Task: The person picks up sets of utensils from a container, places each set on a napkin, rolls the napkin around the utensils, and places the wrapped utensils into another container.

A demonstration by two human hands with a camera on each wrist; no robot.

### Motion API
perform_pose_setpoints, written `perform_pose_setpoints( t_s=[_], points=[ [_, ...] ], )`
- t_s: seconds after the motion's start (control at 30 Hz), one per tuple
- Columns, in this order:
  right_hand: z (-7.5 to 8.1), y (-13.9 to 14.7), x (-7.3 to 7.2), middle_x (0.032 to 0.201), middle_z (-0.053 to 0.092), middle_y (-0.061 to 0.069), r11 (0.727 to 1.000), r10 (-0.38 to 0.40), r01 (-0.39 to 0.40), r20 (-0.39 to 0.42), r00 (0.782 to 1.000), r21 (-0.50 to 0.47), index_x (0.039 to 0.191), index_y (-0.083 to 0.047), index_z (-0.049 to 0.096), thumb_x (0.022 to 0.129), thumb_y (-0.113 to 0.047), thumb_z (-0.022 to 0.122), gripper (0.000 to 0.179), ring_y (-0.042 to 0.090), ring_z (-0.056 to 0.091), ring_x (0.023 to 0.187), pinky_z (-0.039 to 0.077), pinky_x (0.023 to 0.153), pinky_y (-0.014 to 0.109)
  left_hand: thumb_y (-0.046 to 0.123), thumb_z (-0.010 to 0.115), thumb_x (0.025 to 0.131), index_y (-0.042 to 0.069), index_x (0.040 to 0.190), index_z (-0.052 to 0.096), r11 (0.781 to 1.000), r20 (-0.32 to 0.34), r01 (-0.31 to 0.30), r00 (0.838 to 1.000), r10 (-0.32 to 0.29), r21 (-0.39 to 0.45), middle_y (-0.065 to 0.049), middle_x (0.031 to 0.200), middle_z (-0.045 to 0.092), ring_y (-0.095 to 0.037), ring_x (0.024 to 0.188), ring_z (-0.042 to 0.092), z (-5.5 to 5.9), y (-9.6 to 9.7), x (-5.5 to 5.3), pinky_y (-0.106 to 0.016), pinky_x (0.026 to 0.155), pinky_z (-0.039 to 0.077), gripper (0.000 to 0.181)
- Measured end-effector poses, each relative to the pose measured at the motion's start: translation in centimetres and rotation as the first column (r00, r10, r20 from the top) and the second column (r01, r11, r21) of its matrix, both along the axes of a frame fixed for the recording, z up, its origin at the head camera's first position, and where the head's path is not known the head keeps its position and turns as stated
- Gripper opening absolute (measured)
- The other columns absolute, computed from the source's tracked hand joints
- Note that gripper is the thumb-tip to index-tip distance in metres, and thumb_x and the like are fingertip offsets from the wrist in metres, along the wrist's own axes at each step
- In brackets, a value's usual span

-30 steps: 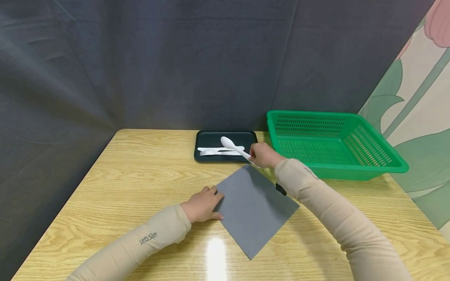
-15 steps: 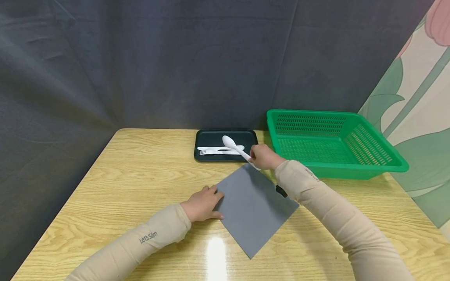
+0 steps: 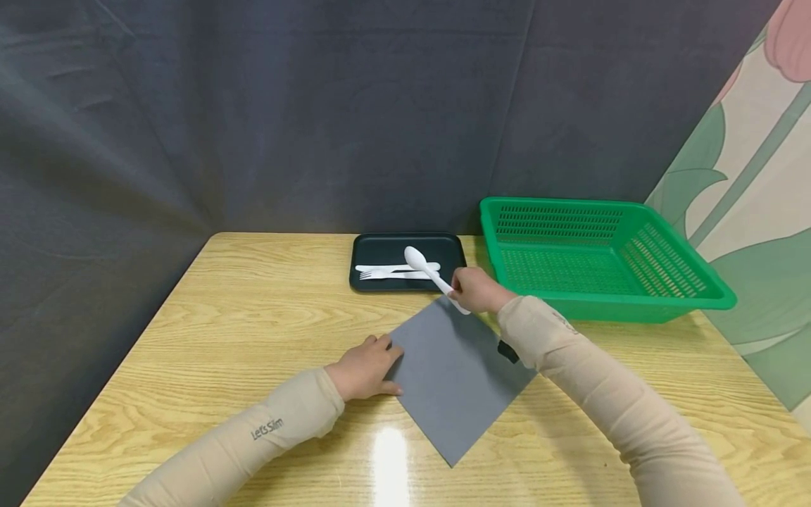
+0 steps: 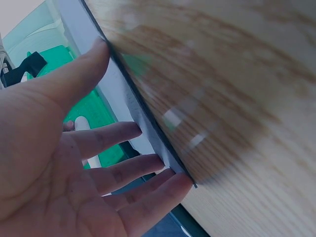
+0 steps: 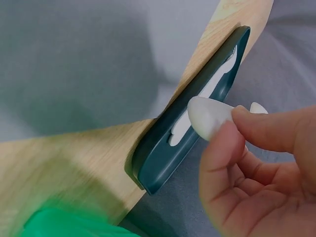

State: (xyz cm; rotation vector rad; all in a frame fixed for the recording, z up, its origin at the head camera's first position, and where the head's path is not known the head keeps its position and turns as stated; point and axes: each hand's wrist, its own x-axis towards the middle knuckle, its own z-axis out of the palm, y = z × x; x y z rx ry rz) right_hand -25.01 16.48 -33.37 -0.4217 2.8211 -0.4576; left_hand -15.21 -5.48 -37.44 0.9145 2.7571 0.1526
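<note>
A flat grey square sheet [image 3: 459, 380] lies cornerwise on the table. At its left edge rests my left hand [image 3: 366, 367], fingers and thumb spread, with the fingertips touching the edge in the left wrist view. Between thumb and fingers, my right hand [image 3: 476, 287] pinches a white plastic spoon [image 3: 426, 265]. The spoon slants over the sheet's far corner, its bowl overlapping a dark tray [image 3: 405, 287] in the head view. On that tray lie a white fork [image 3: 399, 275] and a white knife [image 3: 380, 267], one close beside the other.
A green plastic basket [image 3: 608, 304] with slotted walls stands at the back right, close to my right forearm. A dark curtain [image 3: 355, 120] hangs behind the wooden table [image 3: 253, 303]. To the right is a wall [image 3: 767, 225] painted with flowers.
My right hand has moved slightly right and toward me with the spoon. My left hand, the sheet and the tray have stayed in place.
</note>
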Motion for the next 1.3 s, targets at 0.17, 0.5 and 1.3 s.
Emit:
perform_pose_setpoints(
  t_s=[0.17, 0.5, 1.3],
  points=[
    [-0.2, 0.1, 0.1, 0.081, 0.061, 0.012, 1.000, -0.025, 0.026, 0.019, 0.999, -0.014, 0.091, 0.001, 0.058, 0.092, -0.014, 0.058, 0.014, 0.019, 0.054, 0.069, 0.044, 0.059, 0.025, 0.044, 0.069, 0.081, 0.003, 0.126, 0.054, 1.000, -0.011, 0.002, 1.000, -0.002, -0.001, -0.017, 0.124, 0.052, -0.031, 0.113, 0.052, 0.0, 0.0, 0.0, -0.039, 0.087, 0.052, 0.063],
    [-0.4, 0.4, 0.5, 0.081, 0.060, 0.013, 0.999, -0.020, 0.022, 0.047, 0.999, -0.040, 0.091, 0.000, 0.056, 0.093, -0.013, 0.056, 0.014, 0.017, 0.056, 0.064, 0.044, 0.055, 0.024, 0.045, 0.069, 0.081, 0.003, 0.127, 0.054, 1.000, -0.013, 0.000, 1.000, 0.000, -0.002, -0.017, 0.126, 0.051, -0.032, 0.113, 0.052, -0.1, 0.0, 0.0, -0.039, 0.088, 0.052, 0.063],
    [-0.9, 0.6, 1.2, 0.086, 0.058, 0.015, 0.988, -0.047, 0.067, 0.142, 0.989, -0.142, 0.093, 0.004, 0.055, 0.093, -0.010, 0.056, 0.014, 0.013, 0.064, 0.059, 0.055, 0.057, 0.025, 0.044, 0.069, 0.081, 0.003, 0.126, 0.054, 1.000, -0.014, -0.001, 1.000, 0.001, 0.001, -0.017, 0.125, 0.052, -0.031, 0.112, 0.052, -0.1, 0.0, 0.0, -0.039, 0.088, 0.052, 0.063]
  ],
)
